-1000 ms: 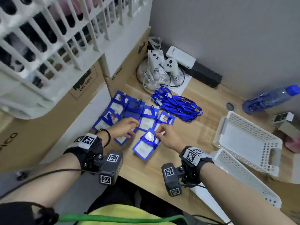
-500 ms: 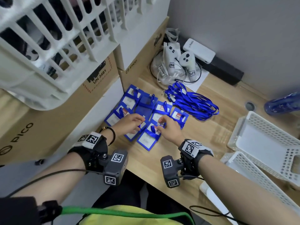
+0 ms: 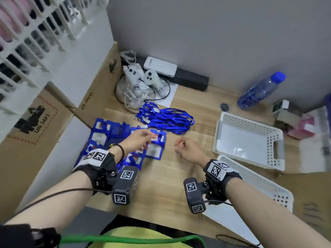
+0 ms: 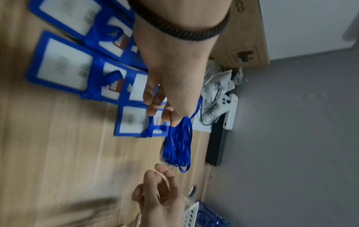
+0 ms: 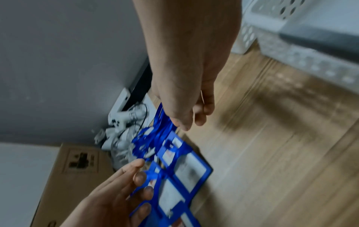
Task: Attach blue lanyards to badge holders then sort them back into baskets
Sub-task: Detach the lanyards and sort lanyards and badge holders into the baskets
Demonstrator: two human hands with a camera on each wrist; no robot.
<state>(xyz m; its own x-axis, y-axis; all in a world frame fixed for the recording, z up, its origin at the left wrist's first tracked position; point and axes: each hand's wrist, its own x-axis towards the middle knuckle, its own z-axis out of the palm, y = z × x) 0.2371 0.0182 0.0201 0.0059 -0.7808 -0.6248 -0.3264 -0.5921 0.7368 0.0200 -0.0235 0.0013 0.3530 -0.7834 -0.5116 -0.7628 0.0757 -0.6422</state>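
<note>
A wooden desk (image 3: 161,176) is seen set against a grey wall, with cardboard boxes (image 3: 96,97) stacked at its left edge. Blue badge holders (image 3: 154,149) are laid flat in overlapping rows at the desk's left side. A loose heap of blue lanyards (image 3: 166,119) is found just behind them, nearer the wall. Two white perforated baskets (image 3: 250,138) are placed at the right, one overlapping the other's rim. White controllers (image 3: 141,79), a black bar and a blue-capped bottle (image 3: 259,90) are noted along the wall.

The left hand (image 3: 138,140) is held over the holders nearest the lanyards, fingers bent downward; whether a holder or strap is pinched cannot be told through the blur. The right hand (image 3: 188,149) is held above bare desk between holders and baskets, fingers loosely curled, nothing gripped. In the right wrist view, left fingertips (image 5: 139,176) are seen at a holder's blue strap.
</note>
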